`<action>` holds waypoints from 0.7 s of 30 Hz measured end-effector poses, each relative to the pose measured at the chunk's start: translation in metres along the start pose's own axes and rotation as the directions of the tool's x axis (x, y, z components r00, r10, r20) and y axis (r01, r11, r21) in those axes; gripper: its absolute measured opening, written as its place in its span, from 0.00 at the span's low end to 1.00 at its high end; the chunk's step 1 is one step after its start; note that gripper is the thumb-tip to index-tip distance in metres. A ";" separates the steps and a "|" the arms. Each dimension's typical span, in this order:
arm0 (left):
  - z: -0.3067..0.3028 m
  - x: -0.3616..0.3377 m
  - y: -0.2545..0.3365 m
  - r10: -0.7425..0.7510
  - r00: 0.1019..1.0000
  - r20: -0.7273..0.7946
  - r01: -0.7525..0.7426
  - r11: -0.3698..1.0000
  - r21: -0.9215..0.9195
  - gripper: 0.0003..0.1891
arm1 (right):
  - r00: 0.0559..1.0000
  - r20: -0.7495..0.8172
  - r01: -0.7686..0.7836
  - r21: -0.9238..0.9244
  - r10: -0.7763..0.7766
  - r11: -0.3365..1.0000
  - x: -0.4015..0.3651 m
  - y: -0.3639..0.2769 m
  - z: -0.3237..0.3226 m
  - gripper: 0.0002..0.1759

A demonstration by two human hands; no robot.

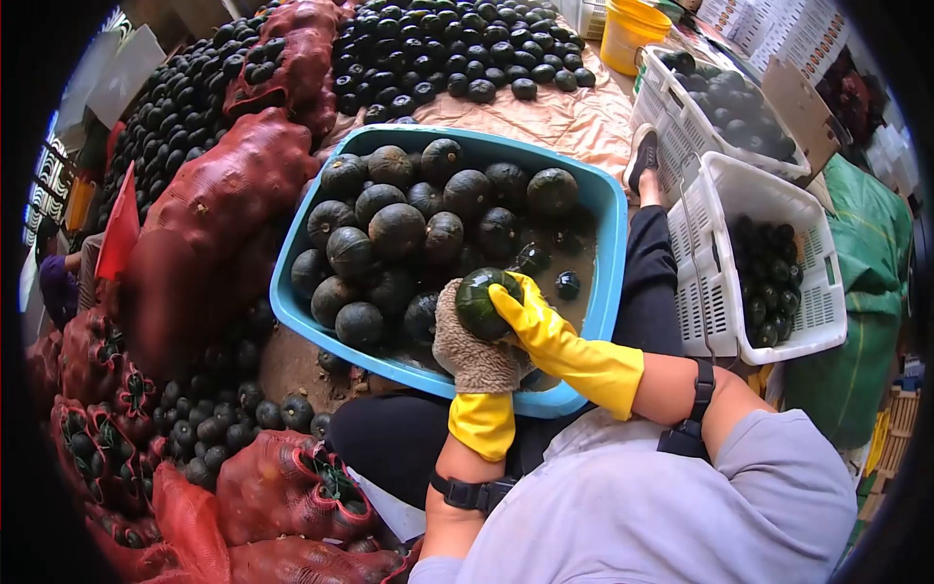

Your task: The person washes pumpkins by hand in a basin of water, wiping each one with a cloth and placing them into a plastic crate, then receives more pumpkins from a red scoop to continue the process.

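A wet, shiny dark green squash [477, 304] is held between both my hands above the near side of a blue tub [611, 258]. My left hand [475, 355], in a yellow rubber glove with a fuzzy brown scrubbing mitt over it, cups the squash from below and the left. From the right, my right hand [538, 326] in a yellow rubber glove closes its fingers over the squash; its thumb is partly hidden. Many duller squashes [397, 231] are heaped in the tub, and a few sit in murky water [574, 255] at its right.
White plastic crates [696, 282] of squashes stand at the right, near a yellow bucket [628, 34]. Red mesh sacks [219, 195] crowd the left. Loose squashes [457, 49] cover a tan sheet [516, 117] at the back. A person's shoe [640, 156] rests beside the crates.
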State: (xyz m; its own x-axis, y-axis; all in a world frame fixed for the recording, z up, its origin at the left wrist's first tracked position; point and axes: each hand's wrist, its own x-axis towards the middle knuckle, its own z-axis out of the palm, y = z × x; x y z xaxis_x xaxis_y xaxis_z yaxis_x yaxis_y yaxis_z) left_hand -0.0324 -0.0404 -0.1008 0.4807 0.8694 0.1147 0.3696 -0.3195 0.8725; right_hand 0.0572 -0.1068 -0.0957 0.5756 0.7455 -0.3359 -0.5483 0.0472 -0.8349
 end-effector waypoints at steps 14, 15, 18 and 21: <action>-0.008 0.003 0.028 0.020 0.995 0.094 -0.024 0.999 0.034 0.44 | 0.940 0.234 0.339 -0.700 -0.247 0.629 0.010 -0.008 -0.034 0.43; -0.013 0.004 0.029 0.146 0.985 0.089 -0.157 0.979 0.131 0.46 | 0.906 0.327 0.422 -0.747 -0.269 0.514 0.009 -0.020 -0.037 0.44; -0.018 0.014 -0.011 0.202 0.966 0.162 -0.160 0.957 -0.242 0.48 | 0.898 0.438 0.409 -0.804 -0.035 0.431 -0.015 -0.058 -0.020 0.46; -0.004 0.009 -0.010 0.166 0.985 0.041 -0.150 0.955 -0.255 0.48 | 0.917 0.353 -0.046 -0.373 0.188 0.927 -0.008 -0.051 -0.026 0.37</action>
State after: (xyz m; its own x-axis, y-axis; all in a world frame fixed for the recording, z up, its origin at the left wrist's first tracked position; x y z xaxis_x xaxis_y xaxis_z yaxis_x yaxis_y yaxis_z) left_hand -0.0351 -0.0276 -0.1068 0.5675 0.7881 0.2383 0.0780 -0.3396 0.9373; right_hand 0.0962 -0.1330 -0.0622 0.2105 0.9269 -0.3106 -0.3084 -0.2386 -0.9209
